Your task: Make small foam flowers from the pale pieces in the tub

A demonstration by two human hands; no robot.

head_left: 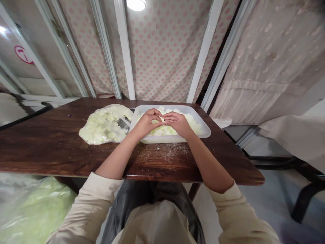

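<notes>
My left hand (pixel 146 123) and my right hand (pixel 177 123) meet above a clear plastic tub (pixel 172 108), their fingertips pressing a small pale lump (pixel 161 119) between them. The tub holds a heap of pale, chopped, cabbage-like filling (pixel 189 123), and my wrists and palms hang over its front rim. To the left, a flattened clear plastic bag of the same pale green pieces (pixel 104 125) lies on the dark wooden table (pixel 50 145). A dark flat object (pixel 124 122) shows against that bag, too obscured to name.
White powder, possibly flour, dusts the table (pixel 165 156) in front of the tub. A large plastic bag of green shreds (pixel 33 211) sits on the floor at lower left. A black rail (pixel 27 117) runs past the table's far left corner. Polka-dot fabric hangs behind.
</notes>
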